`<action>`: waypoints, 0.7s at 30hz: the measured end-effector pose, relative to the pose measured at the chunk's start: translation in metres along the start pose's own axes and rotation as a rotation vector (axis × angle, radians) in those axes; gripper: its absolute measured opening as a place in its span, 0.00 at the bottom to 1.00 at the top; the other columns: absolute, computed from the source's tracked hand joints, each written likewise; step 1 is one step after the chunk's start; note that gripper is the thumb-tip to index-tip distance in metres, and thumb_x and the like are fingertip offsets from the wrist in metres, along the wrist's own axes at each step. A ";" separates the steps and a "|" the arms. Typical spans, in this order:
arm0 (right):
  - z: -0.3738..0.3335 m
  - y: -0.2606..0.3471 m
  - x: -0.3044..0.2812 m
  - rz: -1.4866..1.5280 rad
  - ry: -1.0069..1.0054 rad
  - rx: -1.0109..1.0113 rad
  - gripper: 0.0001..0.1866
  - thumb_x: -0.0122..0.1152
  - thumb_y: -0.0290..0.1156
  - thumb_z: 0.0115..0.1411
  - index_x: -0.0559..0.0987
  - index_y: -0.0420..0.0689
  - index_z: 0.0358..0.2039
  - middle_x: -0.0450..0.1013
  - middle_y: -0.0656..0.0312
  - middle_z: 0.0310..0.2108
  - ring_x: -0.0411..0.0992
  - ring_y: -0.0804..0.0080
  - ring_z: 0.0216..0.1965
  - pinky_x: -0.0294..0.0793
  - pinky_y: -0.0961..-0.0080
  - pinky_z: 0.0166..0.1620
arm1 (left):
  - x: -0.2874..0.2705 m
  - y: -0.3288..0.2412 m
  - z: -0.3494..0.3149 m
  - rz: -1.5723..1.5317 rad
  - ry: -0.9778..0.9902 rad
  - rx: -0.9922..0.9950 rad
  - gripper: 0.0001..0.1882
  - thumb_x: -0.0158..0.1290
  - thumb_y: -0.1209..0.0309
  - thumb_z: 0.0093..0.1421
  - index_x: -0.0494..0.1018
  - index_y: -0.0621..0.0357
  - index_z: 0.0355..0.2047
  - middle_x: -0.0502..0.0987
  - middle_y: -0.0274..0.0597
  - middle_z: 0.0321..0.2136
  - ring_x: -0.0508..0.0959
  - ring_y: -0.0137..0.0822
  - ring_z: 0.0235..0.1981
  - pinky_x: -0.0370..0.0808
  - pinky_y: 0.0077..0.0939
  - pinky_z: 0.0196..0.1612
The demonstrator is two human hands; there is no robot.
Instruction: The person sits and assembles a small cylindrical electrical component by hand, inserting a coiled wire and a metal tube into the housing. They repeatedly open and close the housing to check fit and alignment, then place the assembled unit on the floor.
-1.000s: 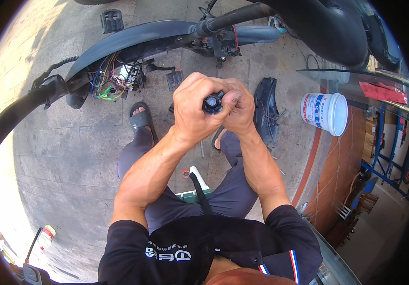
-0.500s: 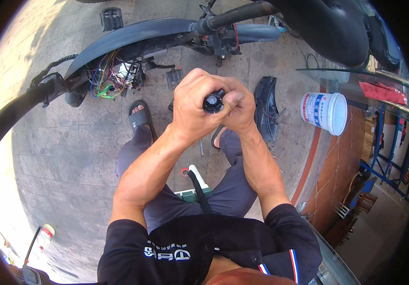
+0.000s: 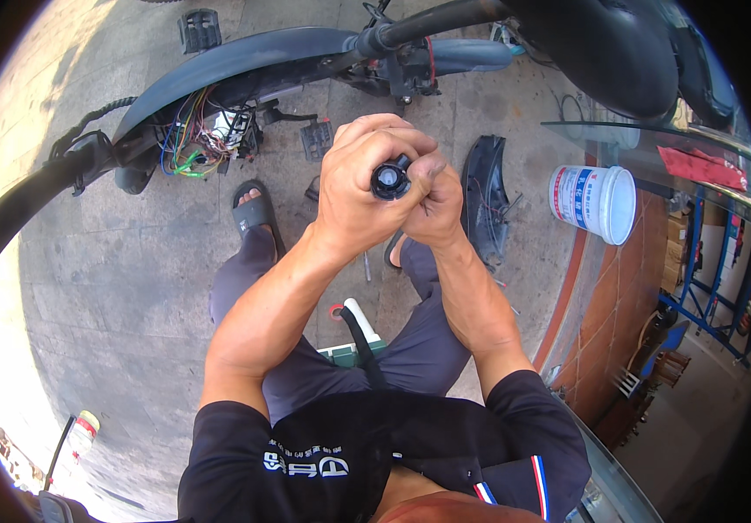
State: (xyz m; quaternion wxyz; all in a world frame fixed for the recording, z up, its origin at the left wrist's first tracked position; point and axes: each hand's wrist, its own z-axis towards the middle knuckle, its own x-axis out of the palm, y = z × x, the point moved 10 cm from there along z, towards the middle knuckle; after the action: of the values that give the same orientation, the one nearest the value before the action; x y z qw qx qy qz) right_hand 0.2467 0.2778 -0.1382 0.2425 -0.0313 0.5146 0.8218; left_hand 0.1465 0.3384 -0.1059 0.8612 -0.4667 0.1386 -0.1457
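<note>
The left hand (image 3: 347,187) and the right hand (image 3: 441,205) are both closed around a black tube (image 3: 389,180), which stands end-up between them at mid-scene, above the paving and between the feet. The left wraps its left side, fingers curled over the far edge; the right presses in from the right, thumb near the rim, though most of its fingers are hidden. Holding it from 2 sides probably stops it twisting or slipping, and the end-up tilt leaves its round mouth facing the eyes; how deep the hollow runs, I cannot tell. On the far left, a dark bike frame (image 3: 237,74) spans the ground, and a bundle of coloured wires (image 3: 194,144) spills from its near side, perhaps left out so that the connectors stay reachable. A black curved shell (image 3: 485,199) lies right of the hands, apparently set aside within reach. Among the containers, a white bucket (image 3: 577,202) stands upright farther right; its pale top shows no contents, and whether it is lidded is unclear. A green box (image 3: 340,356) sits between the legs, its inside out of sight. Near left, a small jar (image 3: 85,427) has contents too blurred to identify.
</note>
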 end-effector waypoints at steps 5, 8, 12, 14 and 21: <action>-0.003 -0.013 0.004 0.034 0.028 0.093 0.09 0.65 0.25 0.58 0.80 0.40 0.40 0.77 0.52 0.39 0.78 0.59 0.39 0.76 0.70 0.40 | -0.001 0.005 0.000 -0.010 -0.001 -0.023 0.07 0.64 0.73 0.54 0.75 0.59 0.27 0.84 0.41 0.34 0.81 0.41 0.40 0.73 0.34 0.47; -0.003 -0.013 0.001 0.043 -0.004 0.104 0.08 0.65 0.25 0.57 0.80 0.40 0.38 0.77 0.53 0.38 0.78 0.60 0.38 0.76 0.70 0.40 | -0.002 0.006 -0.001 -0.009 -0.032 -0.004 0.10 0.66 0.73 0.49 0.74 0.57 0.25 0.83 0.39 0.33 0.82 0.42 0.38 0.72 0.33 0.45; -0.001 -0.011 0.000 0.017 -0.011 0.111 0.08 0.65 0.25 0.57 0.80 0.40 0.38 0.77 0.54 0.37 0.78 0.62 0.38 0.76 0.71 0.40 | -0.002 0.008 -0.003 -0.020 -0.051 -0.003 0.10 0.66 0.73 0.48 0.74 0.57 0.25 0.83 0.40 0.33 0.82 0.42 0.38 0.72 0.33 0.45; 0.000 -0.008 0.001 0.002 -0.001 0.079 0.08 0.65 0.24 0.57 0.80 0.40 0.39 0.77 0.54 0.38 0.78 0.63 0.38 0.76 0.71 0.40 | -0.001 0.009 -0.003 -0.056 -0.038 -0.025 0.09 0.65 0.73 0.51 0.74 0.59 0.26 0.83 0.43 0.34 0.82 0.42 0.40 0.73 0.34 0.47; 0.003 -0.012 -0.001 0.083 0.003 0.066 0.09 0.65 0.23 0.58 0.81 0.39 0.41 0.78 0.53 0.40 0.78 0.62 0.41 0.77 0.71 0.42 | 0.007 0.011 -0.002 -0.166 0.055 -0.114 0.09 0.64 0.73 0.56 0.74 0.63 0.30 0.81 0.51 0.43 0.80 0.42 0.46 0.75 0.34 0.50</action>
State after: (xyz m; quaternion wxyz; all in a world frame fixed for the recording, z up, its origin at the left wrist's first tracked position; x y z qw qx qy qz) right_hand 0.2535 0.2840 -0.1459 0.2084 -0.0030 0.5424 0.8139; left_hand 0.1537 0.3397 -0.1176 0.8141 -0.5206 0.1312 -0.2213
